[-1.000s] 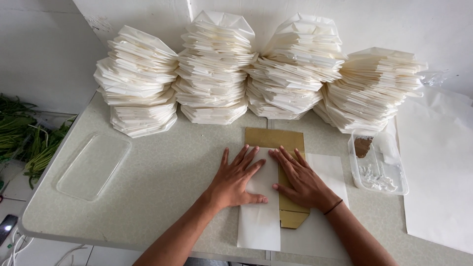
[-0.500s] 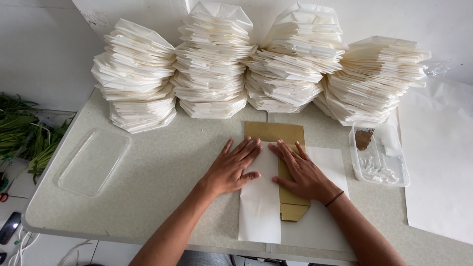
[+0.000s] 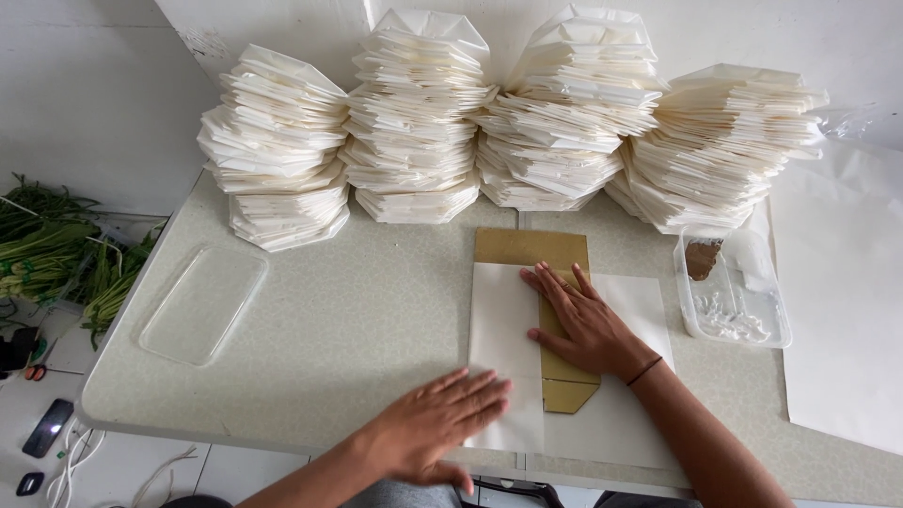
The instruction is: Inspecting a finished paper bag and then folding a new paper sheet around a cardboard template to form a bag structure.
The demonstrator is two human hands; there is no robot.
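Right hand [image 3: 588, 325] is flat, fingers spread, pressing down on the brown cardboard template [image 3: 536, 254] and the white paper sheet [image 3: 503, 320] folded over it. Left hand [image 3: 437, 423] lies open, palm down, on that sheet's near edge, gripping nothing, mid-table [image 3: 357, 310].

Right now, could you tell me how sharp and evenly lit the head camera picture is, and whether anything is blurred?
Head view: soft, even daylight with faint shadows under the paper stacks; the left hand is slightly motion-blurred, the right hand on the brown cardboard template is sharp; mild wide-angle bending at the table edges; dull sheen on the clear plastic lid, no harsh glare.
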